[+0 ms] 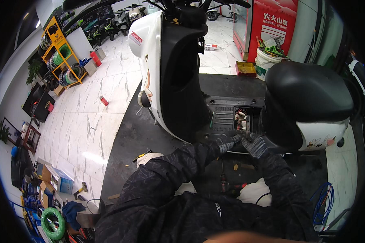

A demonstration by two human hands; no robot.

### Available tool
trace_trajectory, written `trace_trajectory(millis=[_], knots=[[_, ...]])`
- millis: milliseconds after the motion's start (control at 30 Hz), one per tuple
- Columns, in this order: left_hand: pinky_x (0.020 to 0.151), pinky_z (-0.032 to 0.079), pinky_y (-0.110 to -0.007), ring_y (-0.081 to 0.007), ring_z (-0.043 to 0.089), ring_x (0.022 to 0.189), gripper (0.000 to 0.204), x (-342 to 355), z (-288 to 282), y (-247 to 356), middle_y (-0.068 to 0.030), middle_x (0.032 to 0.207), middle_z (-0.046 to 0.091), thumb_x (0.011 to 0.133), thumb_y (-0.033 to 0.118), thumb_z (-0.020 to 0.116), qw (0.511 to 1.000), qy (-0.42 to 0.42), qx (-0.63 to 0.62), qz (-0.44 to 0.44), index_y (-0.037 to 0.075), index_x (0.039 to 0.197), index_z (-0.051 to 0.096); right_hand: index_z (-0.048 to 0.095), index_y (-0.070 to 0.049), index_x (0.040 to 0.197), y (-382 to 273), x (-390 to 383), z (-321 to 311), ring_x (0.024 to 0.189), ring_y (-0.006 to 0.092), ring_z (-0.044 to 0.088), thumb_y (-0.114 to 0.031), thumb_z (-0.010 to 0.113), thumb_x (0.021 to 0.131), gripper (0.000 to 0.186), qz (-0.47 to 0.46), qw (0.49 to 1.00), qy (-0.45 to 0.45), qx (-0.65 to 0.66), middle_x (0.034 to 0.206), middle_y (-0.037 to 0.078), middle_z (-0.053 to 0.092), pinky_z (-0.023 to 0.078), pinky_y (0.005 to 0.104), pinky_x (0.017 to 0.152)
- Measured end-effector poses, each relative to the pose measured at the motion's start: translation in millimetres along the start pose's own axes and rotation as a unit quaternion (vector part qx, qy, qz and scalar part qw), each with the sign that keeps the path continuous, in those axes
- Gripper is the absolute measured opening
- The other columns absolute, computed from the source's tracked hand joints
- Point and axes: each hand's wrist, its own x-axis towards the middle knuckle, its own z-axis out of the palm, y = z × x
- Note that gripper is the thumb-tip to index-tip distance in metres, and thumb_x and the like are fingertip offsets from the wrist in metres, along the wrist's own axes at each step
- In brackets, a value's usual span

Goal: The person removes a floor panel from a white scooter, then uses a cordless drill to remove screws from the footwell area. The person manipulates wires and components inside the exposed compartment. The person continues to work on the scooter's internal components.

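Note:
A white and black electric scooter stands in front of me. In its footboard a rectangular compartment is uncovered, with wires and pale connectors showing inside. At the compartment's near edge, my left hand, in a grey striped glove, has its fingers closed together. My right hand, gloved likewise, meets it from the right with bent fingers. The fingertips of both hands come together by the wires. What they pinch is too small to make out. A thin green tool lies on the footboard to the left.
Below my hands, a power drill rests on the black mat. The black seat rises at right. A white bucket of scraps and a yellow-red tray stand behind. Blue cable coils at lower right; tools and boxes crowd the lower left.

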Motion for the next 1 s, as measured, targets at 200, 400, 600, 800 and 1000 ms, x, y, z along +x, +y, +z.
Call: trace_trajectory(millis=[200, 400, 600, 800, 1000], knots=[[0.099, 0.049, -0.032, -0.0197, 0.063, 0.112, 0.039, -10, 7, 18, -0.0126, 0.123, 0.068, 0.106, 0.025, 0.052, 0.999, 0.042, 0.024, -0.012, 0.002, 0.137, 0.057, 0.069, 0.002, 0.098, -2, 0, 1, 0.077, 0.0359, 0.069, -0.021, 0.074, 0.086, 0.027, 0.025, 1.0, -0.003, 0.012, 0.085, 0.021, 0.071, 0.057, 0.0434, 0.067], [0.099, 0.05, -0.035, -0.0272, 0.063, 0.116, 0.037, -15, 12, 26, -0.02, 0.126, 0.066, 0.103, 0.017, 0.052, 0.997, 0.071, 0.011, 0.006, -0.003, 0.134, 0.057, 0.069, 0.0, 0.105, -25, 2, -10, 0.08, 0.0373, 0.069, -0.02, 0.072, 0.086, 0.028, 0.007, 0.999, -0.005, -0.031, 0.089, 0.022, 0.07, 0.057, 0.044, 0.068], [0.099, 0.049, -0.034, -0.0229, 0.063, 0.114, 0.036, -8, 14, 13, -0.0162, 0.123, 0.067, 0.105, 0.017, 0.05, 0.997, 0.07, -0.021, 0.023, 0.0, 0.135, 0.057, 0.069, -0.001, 0.107, -29, 1, -11, 0.082, 0.0379, 0.069, -0.019, 0.072, 0.086, 0.028, -0.028, 0.999, 0.016, -0.028, 0.091, 0.022, 0.07, 0.057, 0.0441, 0.07], [0.101, 0.049, -0.033, -0.0209, 0.062, 0.116, 0.037, -4, 13, 4, -0.0154, 0.125, 0.067, 0.105, 0.016, 0.05, 0.997, 0.066, -0.008, 0.04, 0.001, 0.139, 0.055, 0.069, -0.001, 0.108, -23, 1, -4, 0.084, 0.0364, 0.07, -0.014, 0.071, 0.086, 0.026, -0.048, 0.997, 0.035, 0.04, 0.093, 0.021, 0.07, 0.058, 0.0419, 0.072], [0.092, 0.053, -0.034, -0.0199, 0.066, 0.104, 0.035, -20, 14, 34, -0.0142, 0.115, 0.071, 0.105, 0.019, 0.051, 0.995, 0.073, 0.008, 0.064, 0.001, 0.134, 0.059, 0.069, 0.0, 0.105, -19, -1, -5, 0.085, 0.0356, 0.07, -0.012, 0.071, 0.085, 0.024, -0.071, 0.996, 0.054, 0.018, 0.095, 0.021, 0.07, 0.057, 0.0415, 0.074]])
